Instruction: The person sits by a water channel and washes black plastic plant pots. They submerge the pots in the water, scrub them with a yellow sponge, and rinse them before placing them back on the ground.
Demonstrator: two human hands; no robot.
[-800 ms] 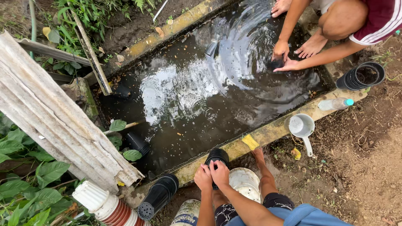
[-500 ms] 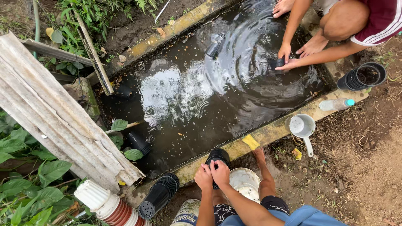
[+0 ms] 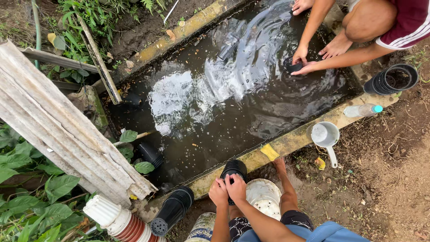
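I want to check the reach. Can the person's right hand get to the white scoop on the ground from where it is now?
Probably yes. The right hand grips a black pot with the left hand; only bare curb lies before the white scoop, but it must release first.

At the near concrete edge of a shallow trough of dark water (image 3: 215,116), the left hand (image 3: 218,192) and the right hand (image 3: 236,188) were pressed together around a black plastic plant pot (image 3: 234,169), just beside a white plastic bucket (image 3: 264,197). A stack of black plastic pots (image 3: 172,210) lay on its side to the left, and a white plastic scoop with a handle (image 3: 325,136) sat on the rim to the right. Across the trough, another person's hands (image 3: 303,62) held a small black pot (image 3: 293,67) in the rippling water, near a second stack of black pots (image 3: 392,79) and a clear plastic bottle with a turquoise cap (image 3: 363,110).
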